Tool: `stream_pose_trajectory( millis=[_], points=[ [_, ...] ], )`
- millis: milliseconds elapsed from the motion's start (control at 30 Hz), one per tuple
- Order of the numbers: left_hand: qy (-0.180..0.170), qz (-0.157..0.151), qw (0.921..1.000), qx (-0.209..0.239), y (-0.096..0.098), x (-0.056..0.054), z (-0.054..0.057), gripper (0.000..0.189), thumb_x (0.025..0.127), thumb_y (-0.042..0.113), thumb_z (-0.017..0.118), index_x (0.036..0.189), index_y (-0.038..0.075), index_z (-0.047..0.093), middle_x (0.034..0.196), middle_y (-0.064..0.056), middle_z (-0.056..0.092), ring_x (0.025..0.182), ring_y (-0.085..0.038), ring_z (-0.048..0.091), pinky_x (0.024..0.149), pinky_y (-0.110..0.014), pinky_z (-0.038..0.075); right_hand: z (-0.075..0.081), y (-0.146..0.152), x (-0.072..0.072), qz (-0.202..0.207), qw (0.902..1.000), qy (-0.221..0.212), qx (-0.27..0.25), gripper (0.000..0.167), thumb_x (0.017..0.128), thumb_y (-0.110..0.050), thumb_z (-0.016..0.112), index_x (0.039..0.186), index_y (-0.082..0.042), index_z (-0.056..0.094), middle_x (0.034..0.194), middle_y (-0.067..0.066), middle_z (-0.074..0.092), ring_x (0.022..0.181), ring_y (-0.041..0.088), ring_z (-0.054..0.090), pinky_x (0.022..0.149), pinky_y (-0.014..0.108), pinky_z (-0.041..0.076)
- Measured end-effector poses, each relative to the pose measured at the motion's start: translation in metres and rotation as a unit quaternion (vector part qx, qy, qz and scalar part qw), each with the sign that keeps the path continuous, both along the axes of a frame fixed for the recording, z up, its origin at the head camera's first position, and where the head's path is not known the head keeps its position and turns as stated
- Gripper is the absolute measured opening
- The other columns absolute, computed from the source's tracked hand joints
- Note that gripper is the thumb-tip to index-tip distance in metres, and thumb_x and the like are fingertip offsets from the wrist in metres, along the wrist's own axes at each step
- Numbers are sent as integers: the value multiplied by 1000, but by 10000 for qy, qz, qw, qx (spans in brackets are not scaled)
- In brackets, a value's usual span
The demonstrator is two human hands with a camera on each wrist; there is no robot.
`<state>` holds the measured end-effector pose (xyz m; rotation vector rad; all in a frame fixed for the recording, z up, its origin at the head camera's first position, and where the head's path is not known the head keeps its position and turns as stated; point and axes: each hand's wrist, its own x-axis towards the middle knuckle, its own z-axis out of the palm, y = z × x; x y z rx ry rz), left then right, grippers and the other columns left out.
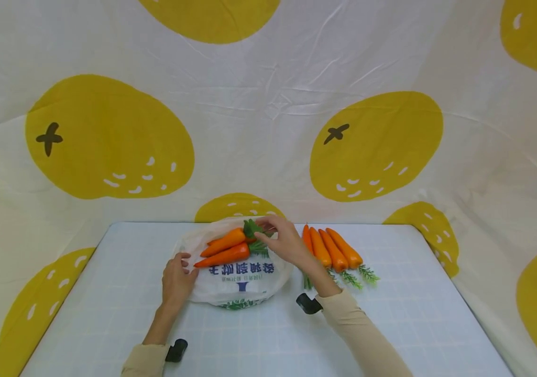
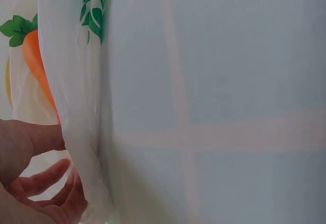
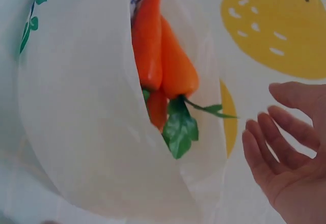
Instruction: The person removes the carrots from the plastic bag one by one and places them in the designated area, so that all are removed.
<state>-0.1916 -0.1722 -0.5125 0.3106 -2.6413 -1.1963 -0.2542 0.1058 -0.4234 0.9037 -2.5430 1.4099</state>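
A white plastic bag (image 1: pixel 202 293) with blue and green print lies on the table. On it, within its opening, are orange carrots (image 1: pixel 224 256) with green leafy tops; two show plainly and a third is partly covered. My left hand (image 1: pixel 177 277) is at the bag's left side, near the carrot tips. In the left wrist view its thumb and fingertips touch the bag's plastic, fingers loosely bent. My right hand (image 1: pixel 287 242) is by the leafy tops at the bag's right. In the right wrist view its fingers are spread and relaxed, apart from the leaves (image 3: pixel 181 132).
To the right of the bag, several more carrots (image 1: pixel 336 254) lie side by side, green tops toward the front. The pale table (image 1: pixel 391 314) has a checked surface. Behind it hangs a white cloth (image 1: pixel 259 131) with large yellow fruit shapes.
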Motion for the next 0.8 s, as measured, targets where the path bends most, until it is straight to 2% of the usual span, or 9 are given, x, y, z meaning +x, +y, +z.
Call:
stream_pose_trajectory(
  millis=[333,567,700,800],
  points=[
    [-158,-7,9999,38,0,-3,-4,39,89,-2,70,125,-8,57,106,-27,60,93,-41,63,85,-55,52,-6,-30,1,409,9981,-124,435,35,95,-5,72,127,6,63,124,25,63,110,42,63,96,53,53],
    [-44,-53,10000,-32,-3,-3,-3,39,88,-3,71,124,-9,58,103,-26,60,91,-40,64,84,-55,51,-12,-51,1,472,9910,41,1250,37,97,-8,71,131,2,61,125,17,64,114,33,62,100,39,53],
    [9,-71,10000,-49,-4,-3,-3,38,87,-3,71,122,-10,59,102,-26,61,90,-40,65,84,-55,51,-19,-61,0,613,9862,-24,1540,39,96,-5,72,133,0,61,132,14,64,119,30,59,106,37,48],
    [-7,-93,10000,-27,-5,-3,-4,39,87,-3,71,123,-10,58,102,-27,61,90,-40,65,84,-55,51,-26,-65,0,596,9806,45,1867,38,96,-7,72,133,0,62,130,12,64,118,27,59,105,34,47]
  ],
)
